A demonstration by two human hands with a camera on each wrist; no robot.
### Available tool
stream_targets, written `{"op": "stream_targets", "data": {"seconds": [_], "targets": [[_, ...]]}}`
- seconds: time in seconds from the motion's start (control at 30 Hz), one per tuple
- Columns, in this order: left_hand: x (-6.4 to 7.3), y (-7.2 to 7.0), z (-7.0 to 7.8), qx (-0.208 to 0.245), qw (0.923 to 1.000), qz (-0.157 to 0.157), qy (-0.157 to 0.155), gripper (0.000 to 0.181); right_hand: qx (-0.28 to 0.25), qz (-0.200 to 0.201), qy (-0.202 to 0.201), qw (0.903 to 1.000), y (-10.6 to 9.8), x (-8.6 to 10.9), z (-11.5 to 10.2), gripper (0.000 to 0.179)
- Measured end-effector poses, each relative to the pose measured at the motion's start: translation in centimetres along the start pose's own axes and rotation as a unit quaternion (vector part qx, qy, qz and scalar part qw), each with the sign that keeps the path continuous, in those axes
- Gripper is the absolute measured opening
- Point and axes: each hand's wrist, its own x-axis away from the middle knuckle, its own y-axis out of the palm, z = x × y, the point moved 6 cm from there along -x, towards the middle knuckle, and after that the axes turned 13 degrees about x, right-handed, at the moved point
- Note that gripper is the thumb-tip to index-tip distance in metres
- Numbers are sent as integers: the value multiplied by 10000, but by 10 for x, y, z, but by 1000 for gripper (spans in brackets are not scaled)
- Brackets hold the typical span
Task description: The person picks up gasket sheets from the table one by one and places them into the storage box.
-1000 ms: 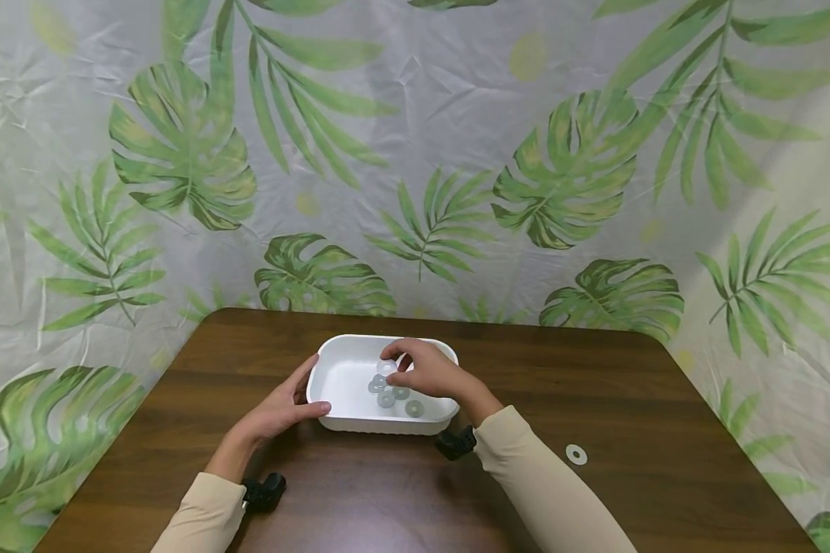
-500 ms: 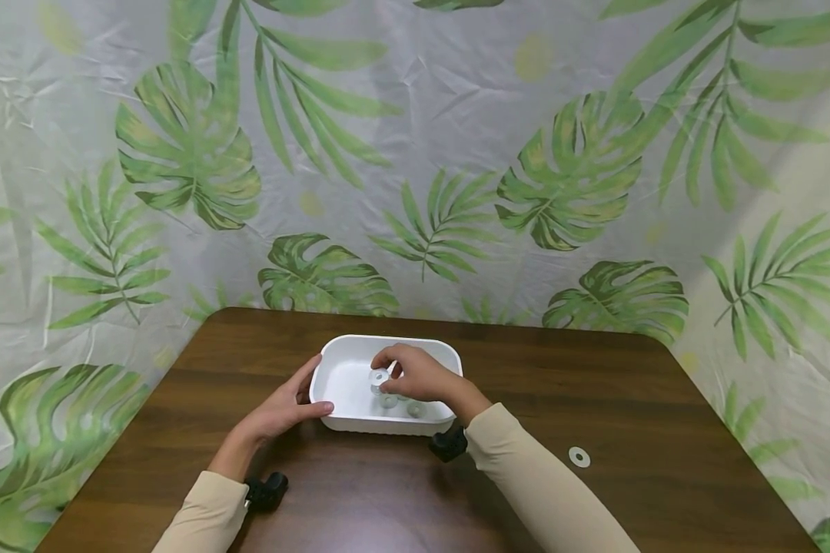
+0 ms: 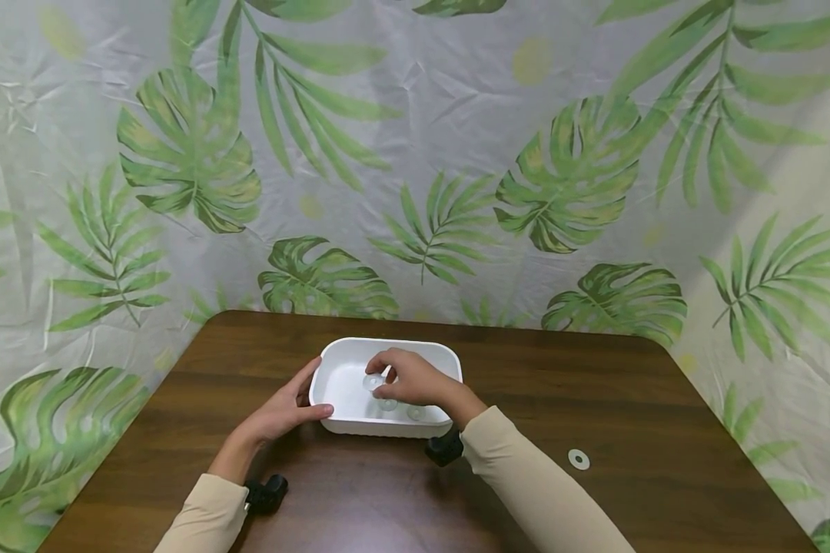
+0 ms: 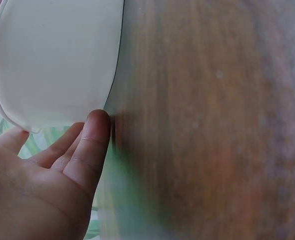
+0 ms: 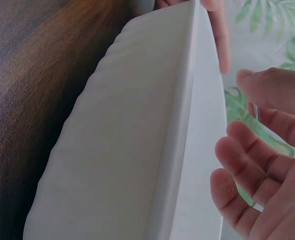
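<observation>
A white plastic basin (image 3: 335, 384) stands near the table's far edge. Its left end lies between the thumb and fingers of my left hand (image 3: 280, 407), the thumb on the front corner. The left wrist view shows that hand (image 4: 47, 185) against the basin's outer wall (image 4: 57, 60). Over the basin's inside, my right hand (image 3: 418, 378) pinches a pale flat washer (image 3: 366, 382) between thumb and fingers. Only a thin edge of the washer (image 5: 257, 113) shows in the right wrist view. Beneath that hand lie more washers (image 3: 388, 405), partly hidden.
One more flat washer (image 3: 572, 456) lies alone on the brown wooden table (image 3: 526, 491), right of the basin. Dark devices (image 3: 267, 494) are strapped to both wrists. Behind the table hangs a leaf-patterned cloth (image 3: 449, 138).
My right hand has shifted left and slightly toward me inside the basin, and the pinched washer has come with it. My left hand keeps its place at the basin's left end.
</observation>
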Motion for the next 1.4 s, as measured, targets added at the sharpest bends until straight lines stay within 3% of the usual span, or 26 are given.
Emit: {"op": "stream_targets", "data": {"seconds": [0.33, 0.6, 0.83, 1.13, 1.4], "targets": [[0, 0, -2, 29, 10000, -17, -44, 101, -148, -106, 7, 9998, 1, 3, -8, 39], [-1, 0, -1, 21, 10000, -20, -3, 103, 223, -224, -231, 9992, -11, 32, -10, 36], [1, 1, 2, 57, 10000, -35, -10, 103, 71, -286, -261, 9992, -22, 73, 10, 34], [2, 2, 3, 92, 9999, -68, 45, 102, -425, 136, 282, 9986, -46, 140, 57, 34], [2, 1, 2, 69, 9999, -70, 50, 102, -373, 161, 582, 9975, -66, 191, 74, 35]]}}
